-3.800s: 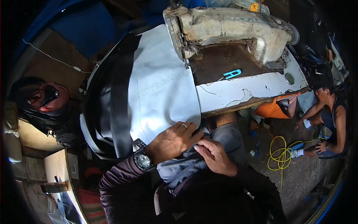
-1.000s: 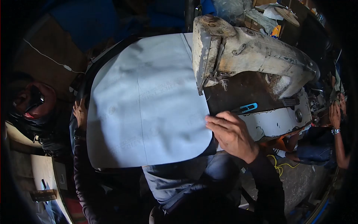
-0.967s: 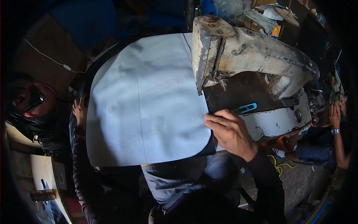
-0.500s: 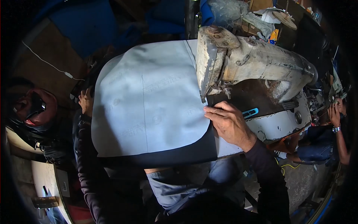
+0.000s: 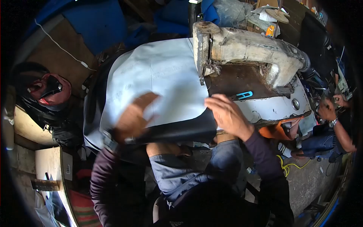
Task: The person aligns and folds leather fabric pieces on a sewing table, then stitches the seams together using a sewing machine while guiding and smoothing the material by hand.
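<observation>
A pale white sheet point(image 5: 174, 79) with a pencilled line and faint stamped print lies over black, leather-like material point(image 5: 177, 132). Its right edge runs under the needle end of an old, worn sewing machine point(image 5: 249, 47). My left hand point(image 5: 132, 117), blurred by motion, is over the sheet's near left part, thumb and fingers apart, holding nothing I can see. Just below the needle area, my right hand point(image 5: 228, 115) rests with stretched fingers at the sheet's right edge. A blue thread snipper point(image 5: 244, 95) lies on the machine bed to the right of that hand.
The white machine table point(image 5: 272, 108) has chipped edges. Another person's hand point(image 5: 327, 109) works at the far right. A red and black bag point(image 5: 53, 89) sits at the left, above a wooden box point(image 5: 49, 159). A yellow cord point(image 5: 289, 166) lies on the floor.
My left hand has come from the sheet's far left edge to over its near part. The sheet and black material have shifted and turned slightly. My right hand stays near the needle.
</observation>
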The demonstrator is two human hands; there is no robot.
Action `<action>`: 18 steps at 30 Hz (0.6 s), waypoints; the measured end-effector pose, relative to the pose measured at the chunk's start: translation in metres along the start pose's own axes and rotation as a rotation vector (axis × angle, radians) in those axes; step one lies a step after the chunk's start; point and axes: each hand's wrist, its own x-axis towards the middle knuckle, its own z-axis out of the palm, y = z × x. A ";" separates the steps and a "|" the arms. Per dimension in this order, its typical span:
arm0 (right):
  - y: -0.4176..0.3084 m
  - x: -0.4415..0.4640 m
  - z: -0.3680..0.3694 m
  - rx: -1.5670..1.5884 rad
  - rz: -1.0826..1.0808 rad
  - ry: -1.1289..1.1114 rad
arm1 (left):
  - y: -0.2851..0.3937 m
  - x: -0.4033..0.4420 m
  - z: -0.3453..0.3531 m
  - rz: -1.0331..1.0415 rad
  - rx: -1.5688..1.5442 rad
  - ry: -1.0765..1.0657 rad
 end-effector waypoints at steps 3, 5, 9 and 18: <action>-0.037 -0.021 -0.008 0.061 -0.103 0.035 | 0.066 0.001 0.042 0.133 0.113 -0.081; -0.056 -0.025 -0.006 0.060 -0.148 0.020 | 0.077 0.011 0.033 0.085 0.184 -0.156; -0.068 -0.022 0.004 0.012 -0.185 0.035 | 0.060 0.031 0.053 0.138 0.190 0.114; -0.074 -0.025 0.027 0.010 -0.160 -0.136 | 0.028 0.074 0.063 0.070 -0.545 0.196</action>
